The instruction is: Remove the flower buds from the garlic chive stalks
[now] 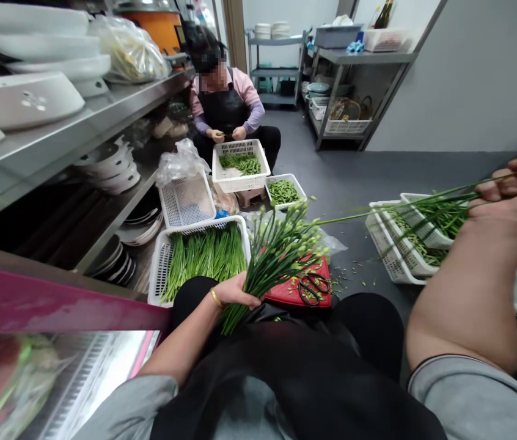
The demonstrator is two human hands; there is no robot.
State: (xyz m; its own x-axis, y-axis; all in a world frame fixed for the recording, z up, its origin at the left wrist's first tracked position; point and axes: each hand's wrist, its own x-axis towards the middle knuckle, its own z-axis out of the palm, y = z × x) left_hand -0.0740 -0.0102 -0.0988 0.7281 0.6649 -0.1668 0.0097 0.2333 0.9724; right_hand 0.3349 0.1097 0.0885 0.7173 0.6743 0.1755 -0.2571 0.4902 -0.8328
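My left hand [239,289], with a gold bracelet at the wrist, is wrapped round a thick bunch of flowering chives [274,250] above my lap. Pale buds top the bunch, pointing away from me. Out to the far right, my right hand [513,189] is raised and closed on a few long chive stems [446,195]. One of these stems reaches back toward the buds of the bunch. Black-handled scissors [313,288] lie on a red board [286,294] among scattered bits of green, just beyond my knees.
A white basket of chives [244,235] stands left of my knees. Farther off, a co-worker [226,104] handles greens over another white basket [241,183]. More baskets [380,241] hold greens at right. Steel shelves with dishes [143,91] line the left side.
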